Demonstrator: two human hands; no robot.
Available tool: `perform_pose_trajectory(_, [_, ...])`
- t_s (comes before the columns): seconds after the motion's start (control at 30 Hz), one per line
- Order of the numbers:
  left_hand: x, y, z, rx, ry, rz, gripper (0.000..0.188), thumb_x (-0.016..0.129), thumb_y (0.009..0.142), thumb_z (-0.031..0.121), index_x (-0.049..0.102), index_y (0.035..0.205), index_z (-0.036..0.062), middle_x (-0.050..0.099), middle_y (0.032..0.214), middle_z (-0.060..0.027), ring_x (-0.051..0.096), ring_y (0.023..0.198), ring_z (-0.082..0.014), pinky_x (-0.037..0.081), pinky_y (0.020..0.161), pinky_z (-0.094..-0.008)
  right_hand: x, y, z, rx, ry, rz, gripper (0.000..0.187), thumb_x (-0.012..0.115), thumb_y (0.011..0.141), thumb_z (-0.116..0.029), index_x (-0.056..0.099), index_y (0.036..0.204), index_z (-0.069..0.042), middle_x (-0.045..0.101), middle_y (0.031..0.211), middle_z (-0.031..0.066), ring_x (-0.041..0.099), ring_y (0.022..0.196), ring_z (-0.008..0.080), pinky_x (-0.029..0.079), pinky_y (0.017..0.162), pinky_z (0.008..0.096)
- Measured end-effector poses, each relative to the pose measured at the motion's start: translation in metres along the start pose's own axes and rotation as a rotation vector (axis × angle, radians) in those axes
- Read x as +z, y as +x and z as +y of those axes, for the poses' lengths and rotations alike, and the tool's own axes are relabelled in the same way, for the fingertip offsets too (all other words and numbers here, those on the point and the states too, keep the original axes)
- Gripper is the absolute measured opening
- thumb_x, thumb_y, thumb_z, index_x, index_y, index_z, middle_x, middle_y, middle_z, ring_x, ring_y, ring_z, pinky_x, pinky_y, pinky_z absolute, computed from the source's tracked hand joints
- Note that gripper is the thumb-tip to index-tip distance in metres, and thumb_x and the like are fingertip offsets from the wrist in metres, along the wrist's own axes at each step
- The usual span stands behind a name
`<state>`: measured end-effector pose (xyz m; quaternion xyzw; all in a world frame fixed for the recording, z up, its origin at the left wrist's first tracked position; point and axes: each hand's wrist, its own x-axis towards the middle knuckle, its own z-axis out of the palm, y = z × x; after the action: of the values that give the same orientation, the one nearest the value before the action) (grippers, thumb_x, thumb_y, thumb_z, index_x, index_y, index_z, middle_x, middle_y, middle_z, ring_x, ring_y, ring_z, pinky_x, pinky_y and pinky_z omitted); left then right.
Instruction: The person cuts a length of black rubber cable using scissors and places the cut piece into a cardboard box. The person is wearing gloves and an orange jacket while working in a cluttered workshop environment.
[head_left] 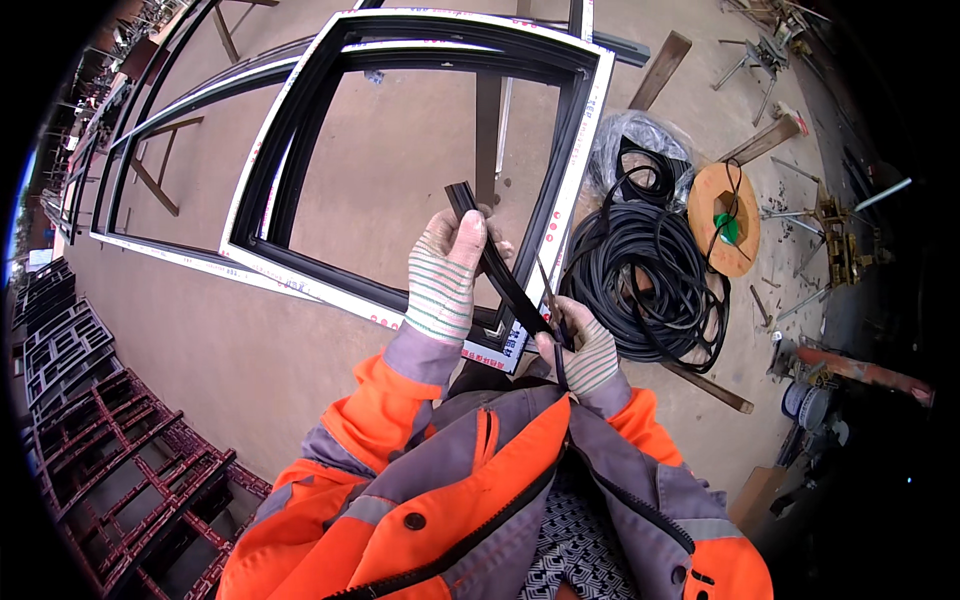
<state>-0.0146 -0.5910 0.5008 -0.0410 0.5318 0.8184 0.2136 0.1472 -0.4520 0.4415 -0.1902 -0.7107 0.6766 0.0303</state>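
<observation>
A black rubber seal strip (502, 277) slants between my two hands over the near right corner of a window frame (572, 165). My left hand (447, 272), in a white knit glove with green stripes, pinches the strip near its upper end. The strip's lower end is at the fingers of my right hand (588, 350), gloved the same way. That hand is closed on what looks like a pair of scissors (546, 278), with a thin blade pointing up and a dark handle below. The fingers partly hide the tool. The window frame is black with white printed protective film.
Right of the frame lies a big coil of black rubber strip (640, 290), beside a clear plastic bag (632, 140) and an orange-tan reel (708, 200). More frames (170, 250) extend to the left. Dark red metal racks (120, 450) stand lower left. Metal stands (830, 225) line the right.
</observation>
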Motion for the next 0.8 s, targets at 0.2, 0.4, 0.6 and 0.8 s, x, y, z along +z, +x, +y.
perform_pose_trajectory(0.2, [-0.044, -0.015, 0.007, 0.118, 0.357, 0.163, 0.035, 0.058, 0.100, 0.024, 0.059, 0.120, -0.0044, 0.066, 0.094, -0.0081, 0.066, 0.081, -0.0143, 0.056, 0.071, -0.0264, 0.006, 0.017, -0.005, -0.101, -0.218, -0.005, 0.051, 0.079, 0.079, -0.008, 0.059, 0.125, 0.001, 0.067, 0.107, 0.0120, 0.065, 0.094, 0.0164, 0.051, 0.085, 0.0287])
perform_pose_trajectory(0.4, [-0.098, -0.042, 0.005, 0.028, 0.428, 0.221, 0.041, 0.051, 0.102, 0.025, 0.055, 0.127, -0.0070, 0.067, 0.099, -0.0122, 0.068, 0.081, -0.0172, 0.057, 0.072, -0.0276, 0.021, 0.027, -0.009, -0.201, -0.366, -0.149, 0.051, 0.082, 0.075, -0.015, 0.062, 0.121, -0.001, 0.068, 0.098, 0.0182, 0.068, 0.089, 0.0300, 0.053, 0.083, 0.0354])
perform_pose_trajectory(0.6, [-0.173, -0.058, -0.019, -0.101, 0.188, 0.352, 0.042, 0.055, 0.099, 0.016, 0.048, 0.134, -0.0057, 0.068, 0.102, -0.0143, 0.069, 0.080, -0.0201, 0.061, 0.069, -0.0298, 0.053, 0.043, 0.002, -0.279, -0.776, -0.338, 0.051, 0.073, 0.082, -0.039, 0.063, 0.121, -0.008, 0.068, 0.092, 0.0174, 0.065, 0.087, 0.0363, 0.052, 0.080, 0.0431])
perform_pose_trajectory(0.8, [-0.204, -0.033, -0.013, 0.009, 0.502, 0.354, 0.060, 0.064, 0.088, 0.002, 0.039, 0.142, -0.0058, 0.062, 0.087, -0.0076, 0.065, 0.075, -0.0131, 0.057, 0.068, -0.0260, 0.077, 0.060, -0.003, -0.307, -0.978, -0.389, 0.042, 0.069, 0.085, -0.036, 0.062, 0.117, -0.010, 0.067, 0.092, 0.0150, 0.065, 0.090, 0.0330, 0.050, 0.082, 0.0426])
